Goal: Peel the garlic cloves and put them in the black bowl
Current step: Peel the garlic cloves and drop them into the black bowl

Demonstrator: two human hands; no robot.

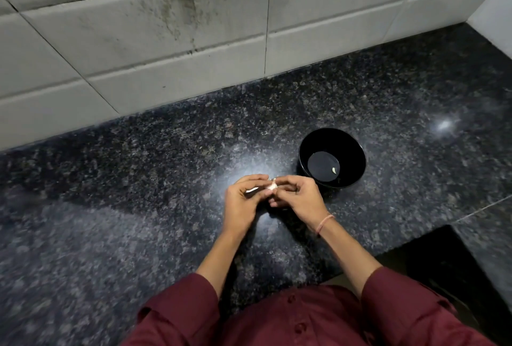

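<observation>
Step in hand: peeling, one clove, mid-frame, above the speckled, polished granite countertop [138, 179].

- Your left hand [241, 201]: fingers were curled, thumb and forefinger pinching a pale papery strip [251, 190], probably skin.
- Garlic clove [273, 186]: small, whitish, teardrop-shaped; it sat between both hands.
- Your right hand [299, 196]: fingertips pinched the clove's other end.
- Black bowl [306, 149]: glossy, round, just right of your hands; it held one peeled clove [334, 170].

Next move, as judged: you needed to pull the skin clear, then carry the clove right.
</observation>
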